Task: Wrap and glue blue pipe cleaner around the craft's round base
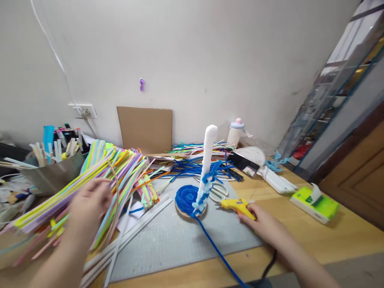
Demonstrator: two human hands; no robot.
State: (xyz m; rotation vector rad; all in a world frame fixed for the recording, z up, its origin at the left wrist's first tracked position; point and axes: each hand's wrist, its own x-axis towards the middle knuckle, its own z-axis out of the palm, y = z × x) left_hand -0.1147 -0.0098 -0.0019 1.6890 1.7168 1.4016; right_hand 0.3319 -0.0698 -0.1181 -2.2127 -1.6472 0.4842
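My right hand (261, 222) is wrapped round the handle of a yellow glue gun (235, 205), whose nozzle points left. Blurred by motion, my left hand (93, 202) hovers over a heap of pastel pipe cleaners (120, 168); its fingers are smeared. Close beside it runs a curved tan strip (116, 188), and I cannot tell whether they touch. Between my hands stands a white wrapped post (208, 154) on a round base coiled in blue (187, 198). Blue and white fuzzy pieces (205, 190) climb the post's lower right side. A long blue pipe cleaner (214, 242) trails from the base towards me.
A grey mat (162, 244) lies under the base. Behind it are scissors (220, 192), blue pipe cleaners (187, 168), a phone (244, 163) and a bottle (235, 134). White strips (135, 226) cross the mat's left side. A tissue pack (315, 204) is at right.
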